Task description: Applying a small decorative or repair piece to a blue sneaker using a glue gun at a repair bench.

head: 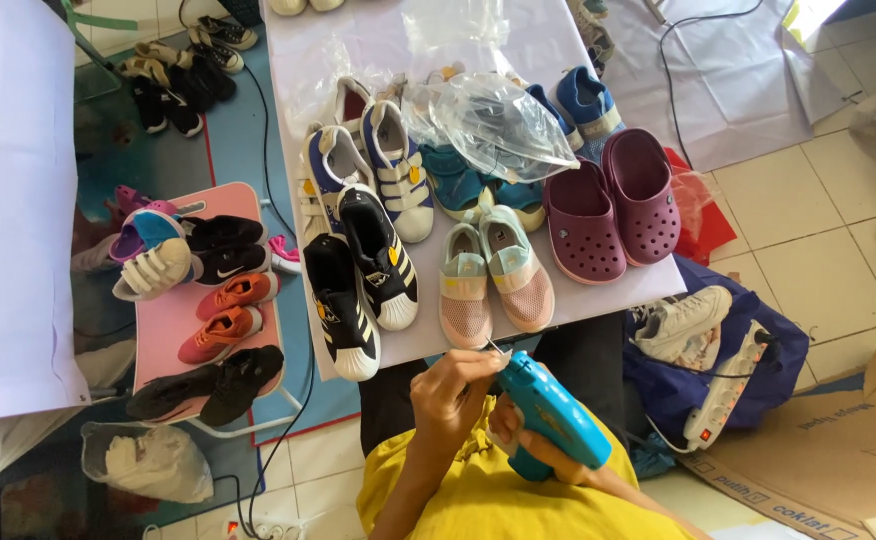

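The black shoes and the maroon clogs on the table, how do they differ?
The black shoes have straps, yellow marks and white toe caps; the maroon clogs are plain, one colour, open-backed. The black shoes lie staggered at the table's left, the maroon clogs level at its right. Both are pairs, toes toward the person.

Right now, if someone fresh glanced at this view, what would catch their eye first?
Likely the bright blue tagging gun held in the right hand at the bottom centre, with the left hand pinching at its tip. Above it, a white table crowded with children's shoes, notably the maroon clogs at its right and a crumpled clear plastic bag on top of the pile.
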